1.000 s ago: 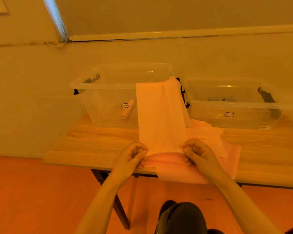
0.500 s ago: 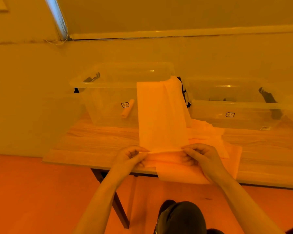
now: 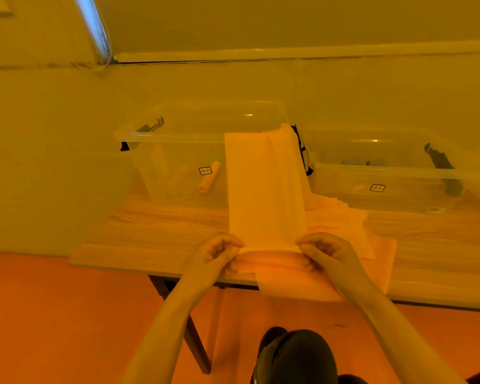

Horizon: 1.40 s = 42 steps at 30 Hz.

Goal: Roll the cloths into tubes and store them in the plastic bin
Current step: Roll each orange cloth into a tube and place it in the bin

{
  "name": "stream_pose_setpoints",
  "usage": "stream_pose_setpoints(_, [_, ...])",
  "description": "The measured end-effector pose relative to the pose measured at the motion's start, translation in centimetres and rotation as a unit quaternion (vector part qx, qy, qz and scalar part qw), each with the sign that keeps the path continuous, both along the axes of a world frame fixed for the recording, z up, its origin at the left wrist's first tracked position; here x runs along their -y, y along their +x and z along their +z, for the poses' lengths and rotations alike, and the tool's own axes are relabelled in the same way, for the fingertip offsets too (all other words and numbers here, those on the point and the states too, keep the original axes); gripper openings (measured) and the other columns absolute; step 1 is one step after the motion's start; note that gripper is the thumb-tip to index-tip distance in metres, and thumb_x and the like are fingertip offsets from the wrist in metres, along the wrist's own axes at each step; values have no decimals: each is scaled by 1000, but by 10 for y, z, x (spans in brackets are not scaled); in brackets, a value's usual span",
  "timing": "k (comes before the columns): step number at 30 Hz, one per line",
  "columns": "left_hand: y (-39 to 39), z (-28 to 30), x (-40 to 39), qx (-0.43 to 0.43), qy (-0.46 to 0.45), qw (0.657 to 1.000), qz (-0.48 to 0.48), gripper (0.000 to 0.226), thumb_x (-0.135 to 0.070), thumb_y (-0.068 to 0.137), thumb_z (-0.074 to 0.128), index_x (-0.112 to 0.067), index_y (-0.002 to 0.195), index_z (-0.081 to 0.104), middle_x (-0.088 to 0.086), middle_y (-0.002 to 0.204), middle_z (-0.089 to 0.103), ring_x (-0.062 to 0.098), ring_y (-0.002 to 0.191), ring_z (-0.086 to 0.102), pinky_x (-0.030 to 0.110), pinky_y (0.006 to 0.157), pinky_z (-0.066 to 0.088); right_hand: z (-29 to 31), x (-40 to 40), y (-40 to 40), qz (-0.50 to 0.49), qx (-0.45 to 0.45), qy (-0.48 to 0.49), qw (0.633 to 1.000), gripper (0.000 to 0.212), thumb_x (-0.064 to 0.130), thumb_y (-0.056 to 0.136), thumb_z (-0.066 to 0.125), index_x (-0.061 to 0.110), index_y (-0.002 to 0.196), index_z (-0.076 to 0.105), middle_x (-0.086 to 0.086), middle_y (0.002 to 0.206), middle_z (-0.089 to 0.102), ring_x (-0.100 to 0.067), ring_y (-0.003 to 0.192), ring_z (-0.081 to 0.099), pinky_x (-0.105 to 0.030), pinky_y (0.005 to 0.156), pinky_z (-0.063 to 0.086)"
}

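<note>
Bare light wooden tabletop (image 3: 161, 231) left of the hands, open to passage; blocked behind by the clear plastic bin (image 3: 178, 173) with open top, its near rim draped by a long pale cloth strip (image 3: 263, 189); right side crowded by stacked pale cloths (image 3: 344, 225) and a second clear bin (image 3: 385, 189).

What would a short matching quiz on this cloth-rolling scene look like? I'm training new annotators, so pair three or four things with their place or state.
Things:
1. long cloth
2. rolled cloth
3. flat cloths
4. right bin

Places or states:
a. lies inside the left bin
b. stacked on the table
c. far end draped over the left bin's rim, near end pinched by both hands
d. holds no rolled cloth that I can see

Pairs: 1-c, 2-a, 3-b, 4-d
</note>
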<state>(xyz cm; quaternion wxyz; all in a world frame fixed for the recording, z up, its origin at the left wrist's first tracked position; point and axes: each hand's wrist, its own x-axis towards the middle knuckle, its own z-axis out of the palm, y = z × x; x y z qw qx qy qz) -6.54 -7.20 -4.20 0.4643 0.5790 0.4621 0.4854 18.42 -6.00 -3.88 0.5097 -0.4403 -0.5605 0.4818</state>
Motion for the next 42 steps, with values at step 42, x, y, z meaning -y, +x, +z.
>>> stream_pose_setpoints(42, [1,0,0,-10,-13,1000,4,8,-8,86,64,-15,85,69,-2,69,68,12,63,61,21,60,49,1,3,3,-11,14,17,1000,12,14,79,68,21,83,77,-8,71,70,-13,62,61,-20,59,49])
